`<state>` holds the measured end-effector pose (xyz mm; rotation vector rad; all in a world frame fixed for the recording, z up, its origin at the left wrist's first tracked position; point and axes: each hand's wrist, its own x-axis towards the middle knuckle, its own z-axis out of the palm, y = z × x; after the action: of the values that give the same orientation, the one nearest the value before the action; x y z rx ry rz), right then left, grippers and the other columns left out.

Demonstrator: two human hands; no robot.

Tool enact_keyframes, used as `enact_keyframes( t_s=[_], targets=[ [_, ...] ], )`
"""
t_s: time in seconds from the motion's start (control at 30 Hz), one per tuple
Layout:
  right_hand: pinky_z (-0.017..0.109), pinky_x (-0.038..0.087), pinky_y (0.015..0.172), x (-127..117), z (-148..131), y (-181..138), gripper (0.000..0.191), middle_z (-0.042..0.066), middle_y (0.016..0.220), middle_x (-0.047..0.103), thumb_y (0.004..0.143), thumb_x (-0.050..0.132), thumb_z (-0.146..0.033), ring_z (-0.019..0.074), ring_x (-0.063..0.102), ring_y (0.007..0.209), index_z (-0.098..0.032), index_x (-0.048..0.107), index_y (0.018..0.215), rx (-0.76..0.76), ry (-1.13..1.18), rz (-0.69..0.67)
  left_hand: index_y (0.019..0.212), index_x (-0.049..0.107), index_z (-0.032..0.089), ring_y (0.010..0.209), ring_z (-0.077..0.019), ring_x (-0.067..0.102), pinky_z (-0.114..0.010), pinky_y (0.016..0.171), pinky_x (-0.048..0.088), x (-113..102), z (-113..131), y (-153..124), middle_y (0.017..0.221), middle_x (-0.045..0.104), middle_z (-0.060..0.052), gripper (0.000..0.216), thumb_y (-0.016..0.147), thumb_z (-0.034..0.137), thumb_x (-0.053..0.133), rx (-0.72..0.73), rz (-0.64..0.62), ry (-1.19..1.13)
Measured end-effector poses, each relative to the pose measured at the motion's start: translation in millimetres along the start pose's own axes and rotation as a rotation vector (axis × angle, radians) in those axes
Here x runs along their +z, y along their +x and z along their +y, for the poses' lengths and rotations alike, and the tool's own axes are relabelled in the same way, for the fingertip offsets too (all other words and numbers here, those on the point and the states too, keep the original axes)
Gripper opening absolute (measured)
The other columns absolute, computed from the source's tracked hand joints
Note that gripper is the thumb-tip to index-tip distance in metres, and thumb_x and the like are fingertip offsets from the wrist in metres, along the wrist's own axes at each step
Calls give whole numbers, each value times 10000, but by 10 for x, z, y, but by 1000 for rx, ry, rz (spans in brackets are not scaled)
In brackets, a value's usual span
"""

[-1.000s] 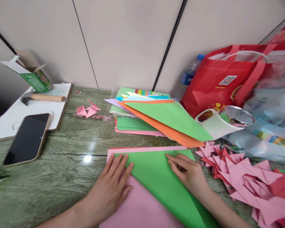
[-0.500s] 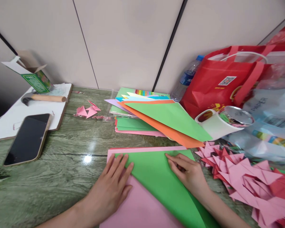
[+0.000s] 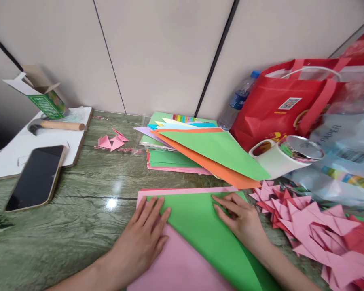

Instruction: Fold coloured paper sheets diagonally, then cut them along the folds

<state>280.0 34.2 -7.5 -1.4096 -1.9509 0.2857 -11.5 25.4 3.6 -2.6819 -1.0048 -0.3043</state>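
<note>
A large sheet of green paper point(image 3: 188, 214), its left edge running diagonally, lies over pink paper point(image 3: 178, 262) in front of me. My left hand point(image 3: 147, 234) rests flat with fingers spread, the fingertips on the green sheet's upper left corner and the palm over the pink paper. On the right part of the green sheet, near its top edge, is my right hand point(image 3: 242, 218). Its fingers are curled, with the index finger and thumb close together at the paper's surface. A thin red edge shows behind the pink top edge.
Behind lies a stack of coloured paper with a folded green sheet point(image 3: 215, 145). Folded pink and red paper pieces point(image 3: 321, 230) heap at right, near a white mug point(image 3: 282, 161), red bag point(image 3: 269, 105) and bottle point(image 3: 238, 101). Left are a phone point(image 3: 36, 178) and a wooden-handled sickle point(image 3: 60, 125).
</note>
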Motion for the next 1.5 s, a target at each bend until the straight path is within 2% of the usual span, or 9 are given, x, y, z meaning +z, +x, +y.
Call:
enact_keyframes(
  t_s=[0.23, 0.53, 0.7, 0.87, 1.03, 1.13, 1.23, 1.37, 1.5],
  targets=[
    [219, 419, 433, -6, 8, -5, 237, 30, 701, 547, 898, 506, -247, 107, 508, 519, -184, 707, 1007, -51, -67, -34, 1285, 511, 126, 1223, -316, 483, -499, 994, 386, 2, 2, 1, 1305, 550, -159, 457, 921, 388, 420, -3, 10, -5],
    [276, 521, 627, -54, 83, 26, 204, 87, 913, 582, 892, 522, -256, 172, 627, 767, -197, 709, 949, -134, -218, -76, 1270, 528, 137, 1191, -322, 506, -506, 994, 390, -32, -7, 13, 1319, 548, -114, 435, 900, 355, 463, -4, -1, -27],
    [253, 514, 587, -22, 145, 11, 220, 77, 889, 575, 895, 523, -300, 150, 621, 718, -188, 708, 940, -146, -242, -79, 1256, 543, 145, 1199, -321, 499, -581, 1052, 291, -45, -4, 15, 1289, 573, -109, 439, 912, 401, 447, -12, -5, -43],
    [249, 508, 608, 7, 168, 0, 225, 72, 879, 590, 894, 520, -299, 148, 620, 732, -194, 713, 940, -129, -244, -86, 1173, 592, 68, 1253, -316, 453, -457, 1024, 398, -38, -16, 89, 1250, 589, -170, 506, 913, 471, 430, 17, 33, -106],
    [239, 491, 614, 32, 156, 9, 229, 72, 888, 613, 889, 525, -307, 161, 624, 775, -217, 719, 971, -63, -278, -124, 1254, 522, 46, 1288, -336, 404, -459, 1050, 360, -204, 117, 374, 1332, 515, -195, 688, 856, 598, 424, 145, -75, -255],
    [226, 475, 600, 28, 121, 25, 233, 70, 897, 621, 895, 517, -303, 164, 623, 802, -228, 715, 992, -39, -305, -142, 1337, 439, 48, 1335, -309, 335, -431, 1103, 274, -341, 253, 580, 1413, 413, -190, 731, 861, 602, 413, 252, -171, -397],
    [219, 464, 603, -3, 65, 48, 238, 63, 919, 624, 900, 515, -316, 161, 623, 832, -233, 709, 1012, 4, -334, -180, 1380, 386, 58, 1347, -275, 320, -378, 1103, 273, -420, 350, 708, 1438, 368, -182, 731, 884, 595, 375, 299, -305, -492],
    [209, 449, 621, -80, -39, 94, 251, 47, 959, 626, 914, 498, -334, 148, 623, 875, -251, 694, 1050, 59, -377, -248, 1393, 371, 57, 1357, -271, 295, -357, 1095, 278, -423, 421, 707, 1446, 349, -182, 744, 886, 602, 362, 325, -399, -507],
    [210, 440, 645, -158, -162, 156, 259, 42, 990, 629, 922, 483, -350, 147, 625, 909, -259, 694, 1041, 105, -425, -312, 1390, 352, 0, 1379, -331, 188, -424, 1122, 198, -380, 532, 596, 1465, 257, -234, 806, 877, 621, 349, 332, -411, -480]
  ],
)
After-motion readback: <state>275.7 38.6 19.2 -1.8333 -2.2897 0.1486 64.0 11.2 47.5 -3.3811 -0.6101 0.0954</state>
